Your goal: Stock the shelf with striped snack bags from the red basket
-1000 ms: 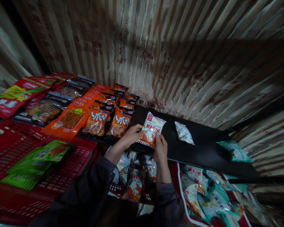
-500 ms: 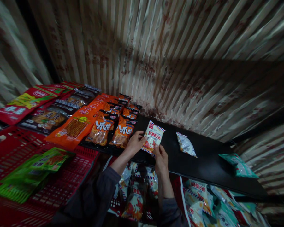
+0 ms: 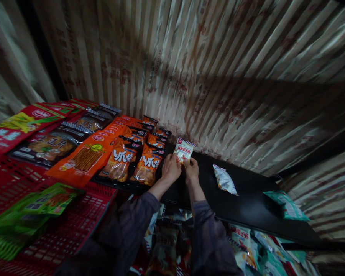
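Note:
A small white snack bag (image 3: 184, 150) with red print and a striped top edge is held upright near the back of the black shelf (image 3: 201, 184). My left hand (image 3: 171, 168) grips its lower left side, and my right hand (image 3: 191, 170) pinches its lower right side. The bag's bottom is hidden by my fingers. Just left of my left hand stand orange snack bags (image 3: 147, 165) in rows. To the right of my right hand a silvery white bag (image 3: 224, 179) lies alone on the shelf.
A teal bag (image 3: 287, 205) lies at the shelf's right end. Orange stick packets (image 3: 86, 157), dark packets (image 3: 50, 143) and red packets (image 3: 20, 124) line the left. A red basket (image 3: 71, 226) holds green packets (image 3: 37, 211). More bags (image 3: 267, 253) sit below the shelf's front edge. A striped curtain (image 3: 172, 65) hangs behind.
Both hands have moved the white snack bag farther back on the shelf, toward the curtain. They are now closer together around its lower part.

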Demonstrator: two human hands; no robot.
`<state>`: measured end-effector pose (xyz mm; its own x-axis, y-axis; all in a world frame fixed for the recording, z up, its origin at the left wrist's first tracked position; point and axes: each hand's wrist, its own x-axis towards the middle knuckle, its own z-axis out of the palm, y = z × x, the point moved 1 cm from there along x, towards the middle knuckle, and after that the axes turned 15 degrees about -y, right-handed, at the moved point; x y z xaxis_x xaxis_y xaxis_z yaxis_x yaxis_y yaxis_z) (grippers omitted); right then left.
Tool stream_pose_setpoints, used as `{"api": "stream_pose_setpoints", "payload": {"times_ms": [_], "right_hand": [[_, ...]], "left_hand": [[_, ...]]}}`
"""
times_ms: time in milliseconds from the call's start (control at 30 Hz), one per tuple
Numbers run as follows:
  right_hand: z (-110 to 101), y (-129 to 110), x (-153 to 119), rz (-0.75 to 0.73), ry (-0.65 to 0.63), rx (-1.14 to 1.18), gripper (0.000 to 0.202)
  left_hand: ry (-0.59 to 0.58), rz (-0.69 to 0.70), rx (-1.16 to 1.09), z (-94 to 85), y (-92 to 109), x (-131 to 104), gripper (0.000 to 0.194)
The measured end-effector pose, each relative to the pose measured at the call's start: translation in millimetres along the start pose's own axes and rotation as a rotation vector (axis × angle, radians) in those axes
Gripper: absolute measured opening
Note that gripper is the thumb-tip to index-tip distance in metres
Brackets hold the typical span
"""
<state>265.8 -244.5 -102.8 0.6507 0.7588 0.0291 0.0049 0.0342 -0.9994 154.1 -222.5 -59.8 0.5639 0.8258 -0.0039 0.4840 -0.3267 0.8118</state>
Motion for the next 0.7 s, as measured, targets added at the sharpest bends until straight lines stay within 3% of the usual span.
{"api": "stream_pose_setpoints", "payload": {"times_ms": [300, 700], "right_hand": [[18, 14, 46, -0.044, -0.007, -0.124, 0.037], [22, 21, 70, -0.008, -0.086, -0.426, 0.030]], "left_hand": [[-0.023, -0.066, 0.022, -5.4, 1, 30, 0.052], [-0.041, -0.103, 0.026, 5.4, -7, 43, 0.050]]}}
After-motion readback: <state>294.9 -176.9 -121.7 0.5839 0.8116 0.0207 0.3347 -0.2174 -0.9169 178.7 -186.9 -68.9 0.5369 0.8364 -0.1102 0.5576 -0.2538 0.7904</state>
